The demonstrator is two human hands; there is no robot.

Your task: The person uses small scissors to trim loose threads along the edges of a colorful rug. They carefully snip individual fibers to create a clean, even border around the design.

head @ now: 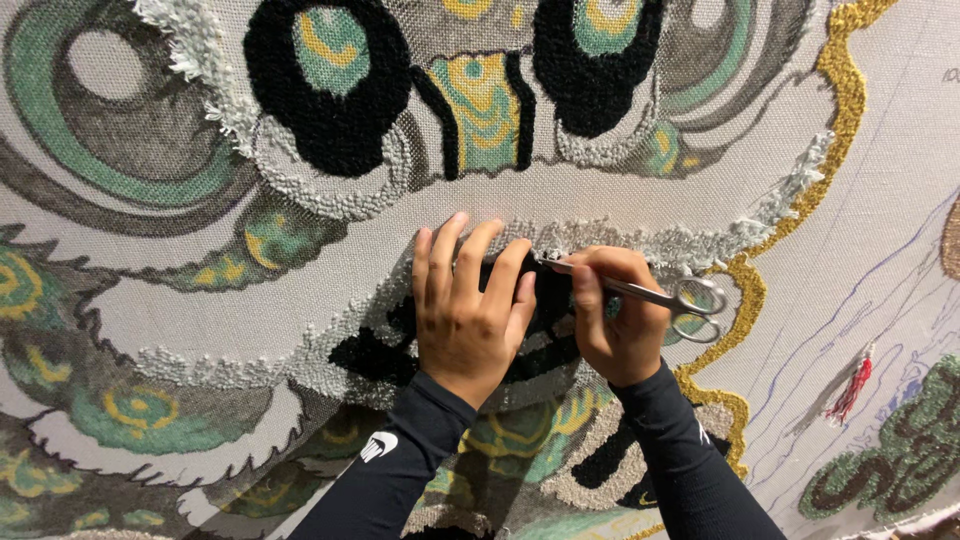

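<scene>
Stretched backing cloth [880, 200] fills the whole view, part of it bare weave with thin drawn lines, part already covered in tufted pile: black, green, yellow, grey-white and gold. One tufted rug design [330, 110] spreads across it, with two large black patches near the top edge and a gold band [845, 90] curving down the right side. Bare cloth lies open to the left of the hands and to the right beyond the gold band; the lower edge is crowded by two black sleeves.

Two hands work near the centre. One left hand [465, 310] lies flat on a black pile patch [365, 355], fingers together and pressed down, holding nothing. One right hand [615, 320] sits just beside it, closed around one pair of metal scissors [650, 293]; the loops stick out to the right and the blades point left toward the left hand's fingertips. Whether the blades are parted cannot be made out. One red yarn tassel [850, 390] hangs well apart at the right.
</scene>
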